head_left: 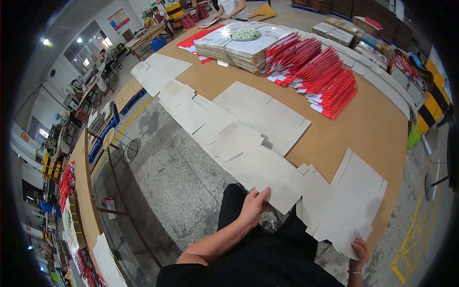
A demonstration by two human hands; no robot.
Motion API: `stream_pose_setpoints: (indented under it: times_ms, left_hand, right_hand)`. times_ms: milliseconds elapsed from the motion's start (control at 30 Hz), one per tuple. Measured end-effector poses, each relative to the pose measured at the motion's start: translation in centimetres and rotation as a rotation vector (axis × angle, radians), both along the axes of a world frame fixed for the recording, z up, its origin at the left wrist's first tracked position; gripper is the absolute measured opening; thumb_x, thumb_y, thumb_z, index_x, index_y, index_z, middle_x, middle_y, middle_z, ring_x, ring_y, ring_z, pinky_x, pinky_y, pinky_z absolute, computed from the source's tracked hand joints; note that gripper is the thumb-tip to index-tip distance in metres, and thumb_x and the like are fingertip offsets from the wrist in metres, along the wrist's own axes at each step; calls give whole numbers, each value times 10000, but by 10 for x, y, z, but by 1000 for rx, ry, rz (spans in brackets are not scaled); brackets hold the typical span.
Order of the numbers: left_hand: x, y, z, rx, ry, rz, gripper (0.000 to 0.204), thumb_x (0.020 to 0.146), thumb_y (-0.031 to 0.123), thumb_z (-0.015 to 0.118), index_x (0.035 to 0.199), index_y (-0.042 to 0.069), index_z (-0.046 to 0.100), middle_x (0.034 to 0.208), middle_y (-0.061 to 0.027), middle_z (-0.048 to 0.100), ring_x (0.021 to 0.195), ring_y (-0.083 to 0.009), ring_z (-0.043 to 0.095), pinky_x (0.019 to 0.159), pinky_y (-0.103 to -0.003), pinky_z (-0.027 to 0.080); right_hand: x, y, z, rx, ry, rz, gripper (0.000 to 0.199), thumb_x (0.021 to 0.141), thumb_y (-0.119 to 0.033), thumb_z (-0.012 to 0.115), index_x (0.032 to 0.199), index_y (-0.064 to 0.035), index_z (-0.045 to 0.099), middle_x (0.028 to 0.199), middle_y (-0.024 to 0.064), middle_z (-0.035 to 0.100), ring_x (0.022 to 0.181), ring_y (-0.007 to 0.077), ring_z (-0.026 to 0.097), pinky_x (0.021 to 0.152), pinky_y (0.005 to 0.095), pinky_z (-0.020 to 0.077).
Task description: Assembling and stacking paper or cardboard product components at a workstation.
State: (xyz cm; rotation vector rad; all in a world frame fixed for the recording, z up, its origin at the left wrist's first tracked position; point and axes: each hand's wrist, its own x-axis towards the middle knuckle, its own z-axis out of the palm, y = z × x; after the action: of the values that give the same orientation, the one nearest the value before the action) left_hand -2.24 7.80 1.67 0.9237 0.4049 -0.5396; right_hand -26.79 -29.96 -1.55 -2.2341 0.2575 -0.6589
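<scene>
Flat off-white die-cut cardboard blanks with slits and tabs lie overlapping along the near edge of the table. My left hand (254,206) pinches the near edge of one cardboard blank (275,174), thumb on top and fingers mostly hidden below. At the right, my right hand (359,250) grips the near corner of another cardboard blank (356,196), which hangs partly over the table edge. Between the two hands lies a narrower piece of the same board (316,196). A further blank (263,112) rests flat behind the row.
On the brown table (373,129) stand a tied stack of white boards (234,48) with a roll of pale string (245,34) on top, and a fanned pile of red-and-white folded pieces (318,67). A stool (110,137) stands left. Another person (232,8) works at the far end.
</scene>
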Motion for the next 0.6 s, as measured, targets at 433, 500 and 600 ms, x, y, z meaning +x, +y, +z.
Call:
stream_pose_setpoints:
  times_ms: [433, 500, 600]
  left_hand:
    - [127, 80, 81, 205, -717, 526, 470, 910, 207, 676, 1278, -20, 491, 1175, -106, 614, 1047, -223, 613, 915, -368, 491]
    - [158, 105, 69, 225, -701, 563, 500, 906, 223, 684, 1293, -21, 483, 1182, -108, 612, 1061, -223, 606, 921, -369, 488]
    - [194, 136, 31, 313, -631, 624, 521, 906, 257, 690, 1290, -34, 494, 1179, -108, 610, 1052, -214, 600, 907, -362, 487]
  right_hand:
    - [134, 110, 18, -212, -191, 230, 338, 727, 86, 650, 1008, -79, 738, 1033, 141, 642, 994, 320, 617, 875, 388, 510]
    - [163, 127, 32, -252, -187, 293, 386, 717, 107, 623, 1037, -82, 729, 1053, 145, 638, 999, 326, 614, 866, 381, 511]
    - [186, 140, 43, -385, 22, 573, 619, 642, 140, 531, 1186, -126, 663, 1062, 127, 617, 1033, 334, 585, 870, 384, 503]
